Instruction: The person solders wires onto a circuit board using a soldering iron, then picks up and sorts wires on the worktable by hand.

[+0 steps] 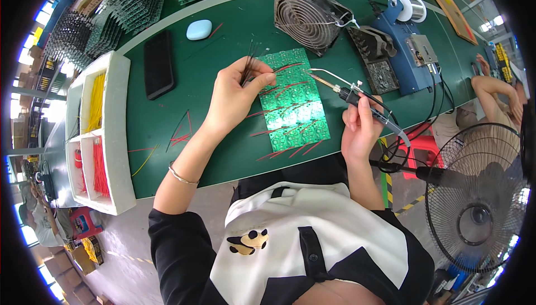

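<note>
Head view gives me a black-and-white top [321, 207] nearest, at the lower edge. Beyond it, I see the right hand [362, 126] with its grip wrapped around a soldering iron [350, 95], the iron pointing up and to the left. The left hand [237, 84] has its grip pinching a bundle of black wires [249, 62] between thumb and fingers, over the board's far left corner. Between the hands, a green circuit board [296, 121] lies flat on the green worktop [223, 157], with rows of red wires [255, 114] across it. The iron's tip is near the board's far right corner; from here I cannot judge whether it touches. To the left, I have a white foam box [120, 137] with yellow wires [96, 101] in its far compartment. Farther over are a black phone [159, 65], a blue soldering station [396, 54] and a dusty fan [307, 17]; stacked boards [134, 3] stand at far left.
</note>
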A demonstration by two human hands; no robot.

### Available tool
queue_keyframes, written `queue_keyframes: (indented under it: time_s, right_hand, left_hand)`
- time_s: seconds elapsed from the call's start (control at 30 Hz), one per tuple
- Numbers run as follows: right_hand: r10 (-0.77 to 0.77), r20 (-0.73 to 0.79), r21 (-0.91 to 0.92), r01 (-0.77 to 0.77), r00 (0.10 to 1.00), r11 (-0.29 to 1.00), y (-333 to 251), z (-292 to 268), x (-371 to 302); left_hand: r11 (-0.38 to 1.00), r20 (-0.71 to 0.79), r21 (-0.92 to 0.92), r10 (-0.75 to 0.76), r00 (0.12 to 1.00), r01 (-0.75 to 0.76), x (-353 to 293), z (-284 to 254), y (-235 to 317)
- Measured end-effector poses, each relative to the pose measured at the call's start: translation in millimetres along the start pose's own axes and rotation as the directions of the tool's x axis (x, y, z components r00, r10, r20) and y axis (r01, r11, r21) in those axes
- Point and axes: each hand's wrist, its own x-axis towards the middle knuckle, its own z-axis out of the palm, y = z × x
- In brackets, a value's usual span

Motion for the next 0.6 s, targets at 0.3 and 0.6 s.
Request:
queue_keyframes:
  time_s: [0.3, 0.6]
  right_hand:
    - [-0.031, 0.026, -0.049, 0.032, 0.999, 0.998, -1, -4, -1]
    - [-0.027, 0.025, -0.012, 0.027, 0.999, 1.000, -2, -7, -3]
  left_hand:
    - [0.937, 0.073, -0.211, -0.268, 0.961, 0.278, 9, 8, 4]
    - [0.987, 0.077, -0.022, -0.154, 0.985, 0.156, 3, 4, 1]
